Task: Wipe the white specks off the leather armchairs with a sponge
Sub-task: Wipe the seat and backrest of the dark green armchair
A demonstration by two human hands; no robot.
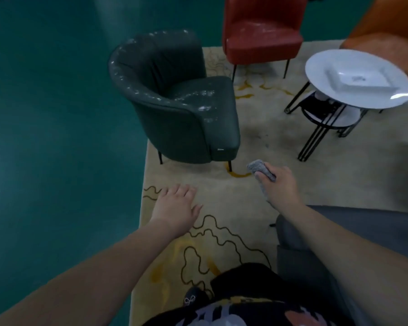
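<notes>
right hand: fingers curled around grey sponge | left hand: spread, empty, over rug

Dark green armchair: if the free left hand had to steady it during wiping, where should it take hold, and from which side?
Probably the top rim of the curved back and arm of the dark green armchair, reached from above on the near side. That rim is a thick rounded edge that the left hand could curl over. The right hand grips the sponge, so it stays free for the speckled seat.
</notes>
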